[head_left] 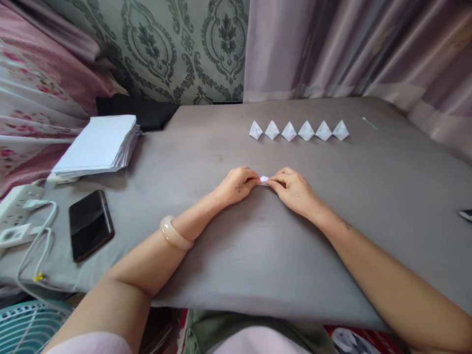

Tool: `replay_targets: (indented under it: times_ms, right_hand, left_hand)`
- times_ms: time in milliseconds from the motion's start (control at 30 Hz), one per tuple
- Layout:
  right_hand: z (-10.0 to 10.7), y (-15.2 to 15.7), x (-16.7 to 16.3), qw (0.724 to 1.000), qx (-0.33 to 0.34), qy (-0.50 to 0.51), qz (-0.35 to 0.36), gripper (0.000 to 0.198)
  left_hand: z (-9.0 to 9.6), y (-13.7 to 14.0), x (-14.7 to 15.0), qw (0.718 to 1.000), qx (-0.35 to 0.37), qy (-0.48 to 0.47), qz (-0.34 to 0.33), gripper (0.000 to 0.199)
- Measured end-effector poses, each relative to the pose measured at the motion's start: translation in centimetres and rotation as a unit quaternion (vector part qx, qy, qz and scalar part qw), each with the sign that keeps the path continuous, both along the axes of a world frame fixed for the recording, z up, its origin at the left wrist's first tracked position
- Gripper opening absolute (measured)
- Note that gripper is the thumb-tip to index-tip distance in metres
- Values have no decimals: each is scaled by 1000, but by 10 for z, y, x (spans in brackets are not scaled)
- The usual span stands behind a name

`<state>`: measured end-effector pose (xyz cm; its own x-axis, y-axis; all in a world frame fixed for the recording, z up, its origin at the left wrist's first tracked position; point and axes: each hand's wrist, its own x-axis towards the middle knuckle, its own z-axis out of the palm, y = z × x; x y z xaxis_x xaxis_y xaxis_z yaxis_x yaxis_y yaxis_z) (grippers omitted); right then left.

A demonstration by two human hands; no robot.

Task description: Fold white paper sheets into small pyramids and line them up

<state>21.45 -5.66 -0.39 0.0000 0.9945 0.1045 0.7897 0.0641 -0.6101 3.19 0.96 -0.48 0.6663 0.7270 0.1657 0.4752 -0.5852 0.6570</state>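
Observation:
Between my two hands, over the middle of the grey-covered table [258, 260], is a small folded white paper piece [264, 180]. My left hand [239, 186] pinches its left end, fingers closed. At the other end, the thumb and fingers of my right hand [293, 191] are closed on it as well. Fingertips cover both ends, so only the middle of the fold shows. Beyond my hands, several folded white paper shapes [289, 131] with pointed tops stand in a row.
To the left lie a stack of white paper [98, 142], a black phone [91, 225] and a white power strip [18, 209] with cables. A black folded item [140, 112] is behind the stack. A thin white stick [369, 123] lies at the back right. Curtains [313, 49] hang behind.

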Motion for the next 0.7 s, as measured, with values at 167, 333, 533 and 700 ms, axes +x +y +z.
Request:
replay_targets:
  times_ms: [167, 333, 533, 700]
  right_hand:
    - [-2, 10, 6, 995, -63, 71, -40, 26]
    - [0, 12, 3, 995, -69, 52, -57, 26]
    - [2, 16, 2, 995, -75, 28, -68, 26]
    - [4, 20, -1, 995, -88, 3, -51, 27]
  left_hand:
    - [6, 2, 2, 995, -93, 5, 43, 22]
    - [8, 1, 5, 984, -160, 9, 81, 26]
    - [6, -1, 10, 978, -175, 19, 107, 27]
    - [6, -4, 13, 976, -177, 31, 120, 27]
